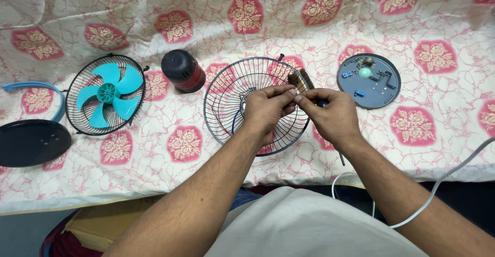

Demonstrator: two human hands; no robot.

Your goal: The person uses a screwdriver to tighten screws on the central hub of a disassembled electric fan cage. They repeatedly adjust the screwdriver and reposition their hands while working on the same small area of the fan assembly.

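Left hand and right hand meeting fingertip to fingertip, both narrowly pinched; too small to tell what sits between them. Directly under them, black wire fan guard on the flowered cloth. At 10 o'clock, black motor housing; at 9 o'clock, second guard with turquoise blade. At 2 o'clock, grey round base plate.

Open cloth beyond wire guard; motor housing left.

Floral cloth carries wire guard, bladed guard, motor housing, grey plate, black disc.
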